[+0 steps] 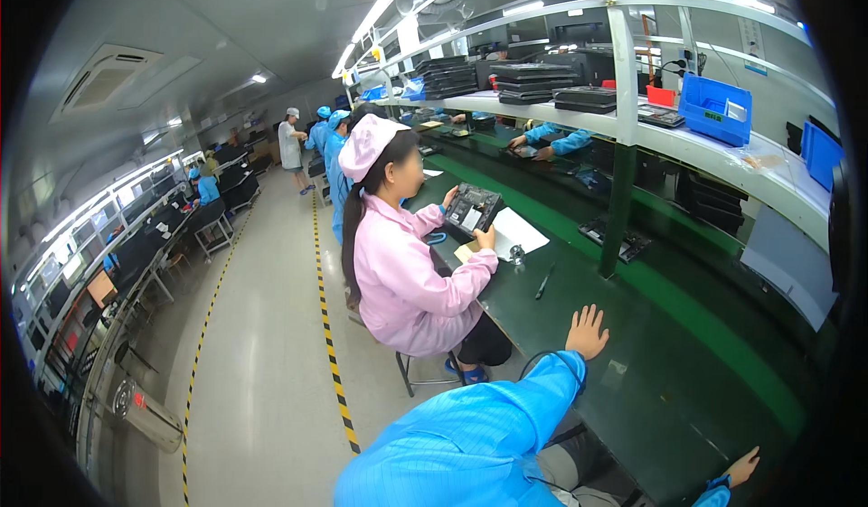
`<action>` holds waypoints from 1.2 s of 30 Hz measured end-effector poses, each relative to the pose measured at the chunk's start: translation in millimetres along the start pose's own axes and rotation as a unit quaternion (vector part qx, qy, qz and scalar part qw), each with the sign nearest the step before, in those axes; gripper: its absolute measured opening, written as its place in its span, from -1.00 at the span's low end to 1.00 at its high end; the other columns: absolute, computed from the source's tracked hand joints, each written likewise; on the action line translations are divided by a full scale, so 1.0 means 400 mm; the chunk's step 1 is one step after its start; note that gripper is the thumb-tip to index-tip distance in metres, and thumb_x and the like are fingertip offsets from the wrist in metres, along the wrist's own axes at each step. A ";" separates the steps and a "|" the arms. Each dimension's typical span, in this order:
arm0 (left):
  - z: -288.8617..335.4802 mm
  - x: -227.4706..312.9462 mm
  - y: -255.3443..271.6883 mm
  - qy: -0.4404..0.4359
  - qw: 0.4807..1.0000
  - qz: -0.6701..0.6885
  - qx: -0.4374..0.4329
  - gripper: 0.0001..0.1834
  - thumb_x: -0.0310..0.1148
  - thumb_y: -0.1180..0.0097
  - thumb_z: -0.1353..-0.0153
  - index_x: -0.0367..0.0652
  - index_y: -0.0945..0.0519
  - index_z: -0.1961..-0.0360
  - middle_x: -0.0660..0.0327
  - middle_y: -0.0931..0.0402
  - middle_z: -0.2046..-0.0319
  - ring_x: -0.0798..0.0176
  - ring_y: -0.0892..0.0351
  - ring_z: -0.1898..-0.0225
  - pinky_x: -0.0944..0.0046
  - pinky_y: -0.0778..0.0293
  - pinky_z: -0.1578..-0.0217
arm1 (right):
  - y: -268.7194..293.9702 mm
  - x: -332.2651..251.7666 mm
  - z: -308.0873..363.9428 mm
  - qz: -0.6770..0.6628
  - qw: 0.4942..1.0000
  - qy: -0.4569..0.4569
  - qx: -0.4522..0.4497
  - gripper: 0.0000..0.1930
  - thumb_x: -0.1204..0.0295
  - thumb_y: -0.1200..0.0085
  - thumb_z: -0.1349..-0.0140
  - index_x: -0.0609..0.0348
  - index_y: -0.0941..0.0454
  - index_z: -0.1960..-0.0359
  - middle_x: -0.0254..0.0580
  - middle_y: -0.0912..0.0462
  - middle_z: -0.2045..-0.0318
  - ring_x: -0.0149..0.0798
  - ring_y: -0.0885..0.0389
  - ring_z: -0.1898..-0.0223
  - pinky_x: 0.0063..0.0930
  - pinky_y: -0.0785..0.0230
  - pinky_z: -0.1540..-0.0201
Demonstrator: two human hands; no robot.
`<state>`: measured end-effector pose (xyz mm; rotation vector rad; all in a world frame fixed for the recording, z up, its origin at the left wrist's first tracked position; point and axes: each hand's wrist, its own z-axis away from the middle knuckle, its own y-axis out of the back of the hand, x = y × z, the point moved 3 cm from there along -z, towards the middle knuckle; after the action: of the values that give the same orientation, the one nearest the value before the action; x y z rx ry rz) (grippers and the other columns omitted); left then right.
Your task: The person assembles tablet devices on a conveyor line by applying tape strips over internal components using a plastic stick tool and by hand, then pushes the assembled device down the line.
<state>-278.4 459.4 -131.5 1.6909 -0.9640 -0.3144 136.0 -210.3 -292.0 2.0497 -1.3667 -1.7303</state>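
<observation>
My left hand [588, 333] lies palm down on the dark green workbench [651, 399], fingers spread and holding nothing. A black cord runs round the wrist over my blue sleeve. Farther along the bench, beyond its fingertips, lies a thin dark screwdriver-like tool [544, 281]. My right hand [744, 466] rests near the bench's edge at the lower right, fingers stretched out with nothing in them. Left of the bench sits a co-worker in pink [411, 254], holding an opened black device [473, 209] with bare circuit parts in both hands.
White paper [520, 234] lies before the co-worker. A green post [618, 209] rises from the bench to a shelf carrying stacked black cases [533, 80] and a blue bin [714, 109]. An opened dark unit [615, 239] lies near the post. Striped tape [330, 353] marks the aisle.
</observation>
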 end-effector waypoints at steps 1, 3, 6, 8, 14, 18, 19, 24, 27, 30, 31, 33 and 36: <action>0.000 -0.007 -0.004 -0.002 1.000 -0.004 0.022 -0.30 0.04 0.13 -0.45 -0.14 -0.31 -0.48 0.00 -0.10 -0.54 -0.07 -0.01 -0.57 -0.16 0.09 -0.52 | -0.002 -0.003 0.012 0.000 1.000 -0.004 0.004 -0.16 -0.30 0.16 -0.43 0.28 -0.46 -0.34 0.13 -0.57 -0.26 0.13 -0.52 -0.29 -0.22 -0.31 -0.37; 0.001 -0.042 -0.001 -0.007 0.997 -0.021 0.076 -0.32 -0.01 0.06 -0.38 -0.18 -0.37 -0.41 -0.07 -0.19 -0.49 -0.14 -0.09 -0.52 -0.19 0.01 -0.49 | 0.018 -0.092 0.079 -0.036 0.996 0.047 0.064 -0.40 -0.11 -0.07 -0.43 0.29 -0.67 0.00 0.07 -0.76 0.09 0.09 -0.71 0.05 -0.13 -0.53 -0.04; 0.005 0.065 0.097 -0.102 0.974 -0.008 0.201 -0.58 -0.20 -0.07 -0.14 -0.24 -0.59 0.05 -0.11 -0.48 -0.19 -0.20 -0.42 -0.19 -0.26 -0.34 -0.21 | 0.206 -0.181 0.193 0.203 0.947 0.242 0.052 -0.70 0.34 0.10 -0.53 0.11 -0.64 -0.09 -0.07 -0.71 0.03 -0.04 -0.68 -0.02 -0.21 -0.56 -0.06; -0.005 0.014 0.085 -0.096 0.984 -0.010 0.150 -0.50 -0.13 -0.09 -0.18 -0.21 -0.57 -0.07 -0.10 -0.47 -0.22 -0.20 -0.41 -0.21 -0.30 -0.32 -0.20 | 0.253 -0.322 0.261 0.149 0.962 0.220 0.066 -0.75 0.36 0.07 -0.50 0.01 -0.69 0.04 -0.10 -0.71 0.13 -0.04 -0.68 0.05 -0.19 -0.60 0.03; -0.036 -0.051 0.005 -0.078 0.994 -0.014 0.070 -0.35 -0.03 -0.02 -0.34 -0.18 -0.43 -0.36 -0.09 -0.29 -0.43 -0.18 -0.20 -0.46 -0.26 -0.09 -0.41 | 0.328 -0.456 0.310 -0.108 0.991 -0.017 0.081 -0.56 0.04 -0.06 -0.36 0.26 -0.58 0.34 0.30 -0.66 0.36 0.43 -0.60 0.22 0.18 -0.42 0.16; -0.029 -0.033 -0.009 -0.057 0.998 -0.006 0.023 -0.33 -0.01 0.05 -0.40 -0.18 -0.40 -0.41 -0.06 -0.24 -0.48 -0.17 -0.15 -0.50 -0.24 0.00 -0.47 | 0.351 -0.437 0.315 -0.120 0.988 -0.036 0.087 -0.57 0.08 -0.11 -0.35 0.27 -0.54 0.41 0.20 -0.69 0.42 0.33 -0.66 0.27 0.15 -0.45 0.17; -0.027 -0.033 -0.010 -0.061 0.998 -0.004 0.028 -0.33 -0.01 0.05 -0.40 -0.19 -0.42 -0.41 -0.06 -0.24 -0.48 -0.18 -0.16 -0.50 -0.24 0.00 -0.47 | 0.362 -0.444 0.322 -0.113 0.989 -0.043 0.084 -0.58 0.09 -0.12 -0.35 0.27 -0.54 0.42 0.17 -0.70 0.43 0.30 -0.68 0.28 0.14 -0.46 0.17; -0.023 -0.052 -0.007 -0.060 0.998 -0.002 0.015 -0.33 -0.02 0.07 -0.43 -0.20 -0.37 -0.43 -0.07 -0.22 -0.49 -0.18 -0.13 -0.51 -0.24 0.02 -0.48 | 0.367 -0.461 0.345 -0.106 0.989 -0.047 0.091 -0.59 0.08 -0.12 -0.32 0.25 -0.57 0.43 0.13 -0.71 0.45 0.26 -0.70 0.30 0.12 -0.50 0.17; -0.027 -0.038 0.015 -0.056 0.998 0.004 0.003 -0.28 0.06 0.07 -0.45 -0.18 -0.31 -0.47 -0.04 -0.18 -0.51 -0.18 -0.11 -0.52 -0.24 0.04 -0.48 | 0.369 -0.455 0.360 -0.109 0.988 -0.063 0.091 -0.59 0.08 -0.13 -0.31 0.23 -0.57 0.44 0.12 -0.71 0.45 0.26 -0.70 0.30 0.13 -0.50 0.18; 0.007 0.037 0.058 -0.214 0.976 0.026 0.026 -0.19 0.08 0.06 -0.47 -0.12 -0.08 -0.58 0.01 -0.12 -0.55 -0.18 -0.12 -0.52 -0.22 0.04 -0.49 | 0.363 -0.435 0.363 -0.124 0.986 -0.062 0.092 -0.60 0.07 -0.10 -0.31 0.20 -0.55 0.43 0.14 -0.70 0.44 0.31 -0.67 0.28 0.19 -0.49 0.17; -0.009 0.017 0.056 -0.292 0.953 0.076 -0.013 -0.23 0.07 0.05 -0.47 -0.09 -0.16 -0.56 0.05 -0.15 -0.54 -0.15 -0.13 -0.52 -0.19 0.02 -0.49 | 0.367 -0.476 0.367 -0.148 0.984 -0.061 0.080 -0.61 0.07 -0.09 -0.30 0.20 -0.55 0.42 0.17 -0.69 0.43 0.33 -0.65 0.27 0.23 -0.47 0.17; -0.018 0.026 0.045 -0.321 0.941 0.039 -0.104 -0.28 0.05 0.03 -0.46 -0.05 -0.26 -0.53 0.11 -0.18 -0.53 -0.13 -0.15 -0.51 -0.17 -0.01 -0.48 | 0.383 -0.485 0.361 -0.170 0.980 -0.047 0.090 -0.62 0.08 -0.09 -0.28 0.20 -0.57 0.39 0.23 -0.67 0.42 0.36 -0.64 0.28 0.25 -0.47 0.18; -0.022 0.035 0.041 -0.363 0.927 0.045 -0.079 -0.37 -0.04 0.02 -0.47 -0.08 -0.36 -0.47 0.08 -0.29 -0.48 -0.16 -0.20 -0.48 -0.08 -0.10 -0.46 | 0.395 -0.482 0.352 -0.149 0.982 -0.080 0.090 -0.64 0.08 -0.08 -0.27 0.16 -0.62 0.35 0.24 -0.69 0.40 0.35 -0.67 0.25 0.22 -0.52 0.12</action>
<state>-271.1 454.1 -109.9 1.3810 -1.4999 -0.9737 -54.3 -108.1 -104.1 2.3611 -1.3621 -1.9959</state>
